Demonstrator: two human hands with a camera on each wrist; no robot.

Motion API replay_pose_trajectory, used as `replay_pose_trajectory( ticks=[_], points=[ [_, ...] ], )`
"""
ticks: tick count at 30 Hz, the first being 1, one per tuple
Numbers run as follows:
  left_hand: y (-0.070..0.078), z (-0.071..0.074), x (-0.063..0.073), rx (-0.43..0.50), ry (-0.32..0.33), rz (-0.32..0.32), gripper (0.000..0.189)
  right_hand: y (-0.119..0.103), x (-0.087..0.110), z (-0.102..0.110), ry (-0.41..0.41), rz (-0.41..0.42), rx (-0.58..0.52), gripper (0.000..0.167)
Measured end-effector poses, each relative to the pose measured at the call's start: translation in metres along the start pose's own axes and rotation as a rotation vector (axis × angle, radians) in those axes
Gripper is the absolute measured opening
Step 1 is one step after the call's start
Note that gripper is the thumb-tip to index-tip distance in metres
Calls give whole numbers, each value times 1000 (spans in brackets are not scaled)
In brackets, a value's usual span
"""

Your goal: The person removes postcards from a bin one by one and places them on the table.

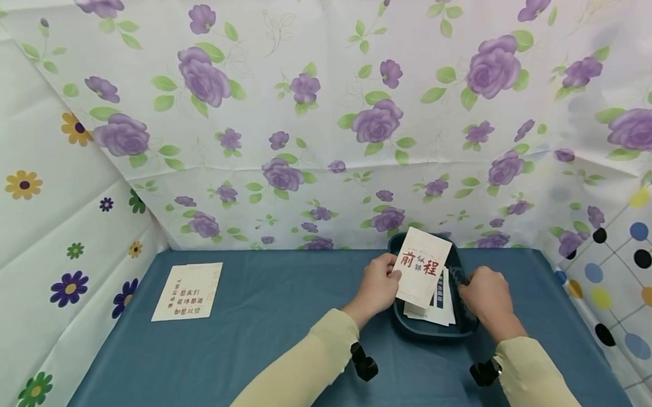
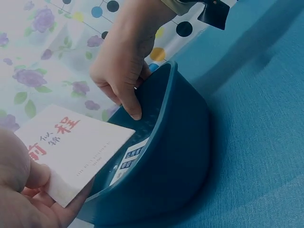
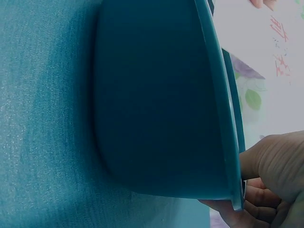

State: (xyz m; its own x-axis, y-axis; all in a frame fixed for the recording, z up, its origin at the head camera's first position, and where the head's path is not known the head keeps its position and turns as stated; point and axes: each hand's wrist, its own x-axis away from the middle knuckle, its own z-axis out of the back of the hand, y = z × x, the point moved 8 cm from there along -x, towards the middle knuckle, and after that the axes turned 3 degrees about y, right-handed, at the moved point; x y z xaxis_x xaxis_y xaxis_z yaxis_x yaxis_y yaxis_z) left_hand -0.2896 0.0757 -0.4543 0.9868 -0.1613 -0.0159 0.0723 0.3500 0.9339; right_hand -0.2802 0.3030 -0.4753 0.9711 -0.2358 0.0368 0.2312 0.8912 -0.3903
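Observation:
My left hand pinches a white card with red and dark characters by its left edge, holding it tilted over a dark teal plastic basin. Thumb on top and fingers underneath show in the left wrist view. Inside the basin lie more white cards, one with a dark blue printed panel; the held card partly covers them. My right hand grips the basin's right rim, its thumb on the inner side and its fingers outside, seen in the right wrist view.
Far to the left on the blue tablecloth lies a cream card with dark writing. A flowered curtain hangs right behind the table and the basin. Dotted cloth hangs along the right side.

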Motion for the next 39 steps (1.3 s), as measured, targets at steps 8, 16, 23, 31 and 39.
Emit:
replay_pose_trajectory(
  ticks=[8,16,23,31,39],
  points=[
    [-4,14,-2,19,44,5,15,0,0,-1,-14,-18,3,40],
    [-7,30,-4,7,83,29,17,2,1,-2,-34,-43,-2,38],
    [-11,55,-5,39,119,60,19,-1,2,-1,-20,-28,-5,40],
    [-21,86,-6,21,201,50,19,-1,3,-1,-8,-22,-6,43],
    [-25,115,-6,-9,250,13,22,-1,3,-1,-2,-9,-10,44]
  ],
)
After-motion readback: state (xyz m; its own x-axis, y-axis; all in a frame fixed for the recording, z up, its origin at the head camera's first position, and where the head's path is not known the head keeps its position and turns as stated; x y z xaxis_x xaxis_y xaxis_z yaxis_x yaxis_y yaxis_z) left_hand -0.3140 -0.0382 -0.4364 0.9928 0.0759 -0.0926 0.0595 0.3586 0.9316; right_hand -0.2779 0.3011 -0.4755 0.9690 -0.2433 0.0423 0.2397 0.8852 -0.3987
